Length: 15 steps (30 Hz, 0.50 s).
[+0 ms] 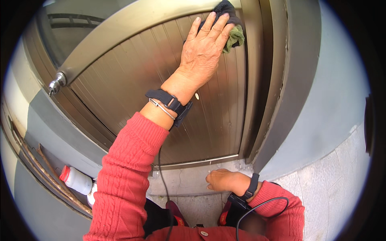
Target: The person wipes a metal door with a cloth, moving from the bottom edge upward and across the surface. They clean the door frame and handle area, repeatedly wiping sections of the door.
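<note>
My left hand (205, 50) reaches up and presses a dark cloth with a green part (237, 37) against the upper right of a bronze-coloured metal door (140, 72). Its fingers lie stretched over the cloth, which sticks out past the fingertips and beside the hand. Low in front of the door's bottom edge hangs my right hand (225, 180), its fingers loosely curled, with nothing visible in them. Both wrists carry black straps, and a thin metal bangle circles the left one.
A silver door knob (57, 83) juts out at the left. Against the left wall lean several wooden sticks (48, 168), beside a white bottle with a red lid (78, 180). The door frame (277, 72) stands at the right. A black cable (163, 176) hangs by my left sleeve.
</note>
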### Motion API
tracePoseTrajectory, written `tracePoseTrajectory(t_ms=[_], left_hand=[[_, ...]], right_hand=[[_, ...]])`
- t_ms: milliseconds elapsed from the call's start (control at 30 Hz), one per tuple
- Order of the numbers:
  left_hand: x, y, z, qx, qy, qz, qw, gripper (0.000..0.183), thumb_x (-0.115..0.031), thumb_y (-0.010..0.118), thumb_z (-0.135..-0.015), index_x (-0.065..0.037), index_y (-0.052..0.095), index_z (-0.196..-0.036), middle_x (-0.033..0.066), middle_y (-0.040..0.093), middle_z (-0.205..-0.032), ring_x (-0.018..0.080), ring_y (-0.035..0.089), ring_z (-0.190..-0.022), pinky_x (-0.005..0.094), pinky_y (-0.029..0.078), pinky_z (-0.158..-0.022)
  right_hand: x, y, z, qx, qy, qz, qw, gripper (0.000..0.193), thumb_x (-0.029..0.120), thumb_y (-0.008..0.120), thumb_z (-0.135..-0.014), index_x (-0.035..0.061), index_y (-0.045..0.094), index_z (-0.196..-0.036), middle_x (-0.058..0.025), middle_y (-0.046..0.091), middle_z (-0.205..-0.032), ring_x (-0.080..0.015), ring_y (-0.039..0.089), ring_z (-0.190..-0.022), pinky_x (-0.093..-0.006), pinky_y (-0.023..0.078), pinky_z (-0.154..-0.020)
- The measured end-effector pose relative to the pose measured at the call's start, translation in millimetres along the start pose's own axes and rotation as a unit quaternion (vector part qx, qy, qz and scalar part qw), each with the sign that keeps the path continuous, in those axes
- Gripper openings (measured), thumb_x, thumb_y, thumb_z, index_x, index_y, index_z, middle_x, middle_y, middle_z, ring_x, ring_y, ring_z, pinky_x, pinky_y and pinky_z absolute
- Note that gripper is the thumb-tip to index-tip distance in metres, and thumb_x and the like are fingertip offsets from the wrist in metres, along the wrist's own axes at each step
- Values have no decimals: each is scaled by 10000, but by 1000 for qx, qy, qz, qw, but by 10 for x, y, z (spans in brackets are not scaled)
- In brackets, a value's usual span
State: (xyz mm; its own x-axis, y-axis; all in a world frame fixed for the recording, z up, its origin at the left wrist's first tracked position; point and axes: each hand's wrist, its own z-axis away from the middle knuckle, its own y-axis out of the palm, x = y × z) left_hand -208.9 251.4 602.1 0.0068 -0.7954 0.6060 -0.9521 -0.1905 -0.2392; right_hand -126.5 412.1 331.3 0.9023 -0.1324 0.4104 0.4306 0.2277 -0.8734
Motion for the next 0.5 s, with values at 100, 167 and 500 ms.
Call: tracePoseTrajectory(t_ms=[100,167,500], left_hand=[[-249,122,101,6,-9,54,998,645,41,617,-814,-60,543,-1446,135,481,-1565,352,453,-1443,502,348,-1209],[-486,193,261,67,-16,73,995,646,38,612,-822,-61,536,-1456,131,478,-1566,360,451,-1441,501,349,-1210],[-1121,414,1208,134,39,76,987,516,-143,564,-892,-42,608,-1397,131,475,-1576,364,433,-1459,481,342,-1207]], right_hand=[[71,8,57,-7,-27,7,1000,288,265,701,-928,-16,763,-944,-231,752,-969,-394,736,-968,-477,587,-844],[141,19,80,6,-34,-13,999,269,242,692,-928,-18,761,-923,-233,750,-962,-397,736,-961,-476,587,-840],[187,62,244,12,-54,-9,998,235,205,644,-941,1,759,-916,-218,755,-925,-394,742,-911,-473,595,-791]])
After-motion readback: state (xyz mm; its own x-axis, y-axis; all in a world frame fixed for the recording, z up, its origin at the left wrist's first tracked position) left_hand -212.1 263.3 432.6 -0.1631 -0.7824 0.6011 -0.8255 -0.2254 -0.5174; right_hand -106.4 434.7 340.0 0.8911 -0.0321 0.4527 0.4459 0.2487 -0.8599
